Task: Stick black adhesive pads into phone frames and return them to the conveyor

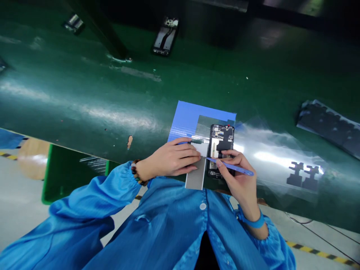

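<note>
Phone (221,150) open-backed on belt (84,105), near edge. Left hand (171,159) flat, pressing grey sheet (197,174) at phone's 9 o'clock. Right hand (239,180) pinching blue stick (233,167), tip at sheet edge. Advise: hold sheet steady, keep tip low, light pressure.

The opened phone (221,150) lies on the conveyor belt (84,93), resting on a sheet (197,112). Left of the phone, the left hand (171,159) presses a flat strip (196,174). Just right of the phone, the right hand (239,180) holds a spudger (233,167) across its lower part. Behind the phone, well apart, lies another phone frame (165,36); far right lie die-cut pads (303,175).
</note>
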Tool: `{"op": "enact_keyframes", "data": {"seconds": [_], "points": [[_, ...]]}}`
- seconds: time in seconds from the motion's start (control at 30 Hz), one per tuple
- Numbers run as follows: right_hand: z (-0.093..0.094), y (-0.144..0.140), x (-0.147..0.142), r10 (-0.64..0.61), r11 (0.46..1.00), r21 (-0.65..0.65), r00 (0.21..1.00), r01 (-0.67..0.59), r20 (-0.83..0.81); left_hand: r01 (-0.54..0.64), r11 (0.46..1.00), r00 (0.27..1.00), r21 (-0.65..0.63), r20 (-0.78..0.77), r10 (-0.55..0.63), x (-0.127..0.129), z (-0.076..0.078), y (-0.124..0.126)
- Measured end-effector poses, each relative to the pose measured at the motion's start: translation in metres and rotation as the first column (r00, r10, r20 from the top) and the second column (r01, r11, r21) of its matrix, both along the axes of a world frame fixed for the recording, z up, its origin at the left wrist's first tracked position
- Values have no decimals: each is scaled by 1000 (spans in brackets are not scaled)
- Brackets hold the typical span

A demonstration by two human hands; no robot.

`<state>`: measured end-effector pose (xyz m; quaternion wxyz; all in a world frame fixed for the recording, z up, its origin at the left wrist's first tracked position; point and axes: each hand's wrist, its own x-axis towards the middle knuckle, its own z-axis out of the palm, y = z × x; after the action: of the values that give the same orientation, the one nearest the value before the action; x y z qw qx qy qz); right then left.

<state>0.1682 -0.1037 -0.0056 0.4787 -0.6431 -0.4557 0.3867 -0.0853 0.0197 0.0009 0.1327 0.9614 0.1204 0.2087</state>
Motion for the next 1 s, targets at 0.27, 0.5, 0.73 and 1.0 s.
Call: {"op": "enact_keyframes", "data": {"seconds": [0.27, 0.5, 0.73, 1.0], "points": [[12, -5, 9, -158, 987, 13, 977, 161, -146, 14, 1000, 1000, -16, 9, -14, 0, -1, 2], [12, -35, 21, -120, 993, 3, 982, 122, -144, 63, 998, 996, -5, 70, -63, 18, 4, -5], [7, -36, 20, -79, 997, 0, 995, 79, -57, 222, 974, 969, 47, 96, -226, 38, 1, -13], [13, -34, 20, -26, 1000, -11, 1000, 25, -15, 186, 980, 980, 67, 59, -190, 44, 8, -17]]}}
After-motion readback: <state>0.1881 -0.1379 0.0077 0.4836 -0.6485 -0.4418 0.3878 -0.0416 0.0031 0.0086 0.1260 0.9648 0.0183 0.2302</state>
